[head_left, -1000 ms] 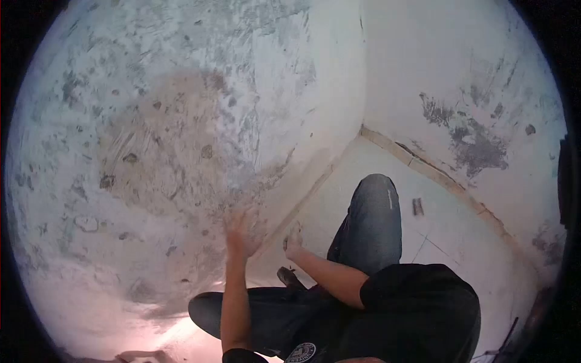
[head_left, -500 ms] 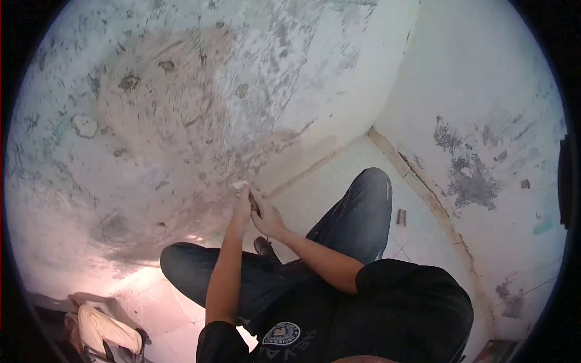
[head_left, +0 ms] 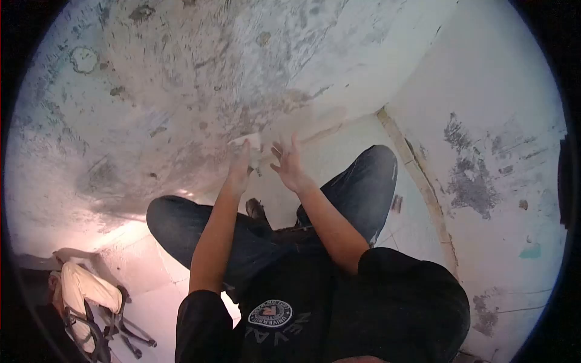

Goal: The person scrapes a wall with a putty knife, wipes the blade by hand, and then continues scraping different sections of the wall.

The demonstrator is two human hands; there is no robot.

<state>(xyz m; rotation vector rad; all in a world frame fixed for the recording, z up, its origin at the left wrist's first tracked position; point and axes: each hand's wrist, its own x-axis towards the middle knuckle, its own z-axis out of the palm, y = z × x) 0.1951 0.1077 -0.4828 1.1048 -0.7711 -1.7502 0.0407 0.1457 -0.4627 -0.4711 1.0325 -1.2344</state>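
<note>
Near the foot of the patchy wall (head_left: 200,78), my left hand (head_left: 239,166) is closed on a small scraper-like tool. Its pale flat blade (head_left: 247,141) sticks out beyond the fingers, close to the wall, and a bit of its dark end shows below the palm. My right hand (head_left: 290,166) is a short way to the right, with its fingers spread and nothing in it. Both forearms reach forward over my bent legs.
A seated person's light trousers (head_left: 91,287) and a dark chair base (head_left: 127,333) are at the lower left. A brown strip (head_left: 420,181) edges the right wall. A small brown piece (head_left: 396,204) lies on the floor beside my right knee.
My right hand has let go of the tool, moved right and opened. My left hand has moved up with the tool. The whole view has shifted slightly.
</note>
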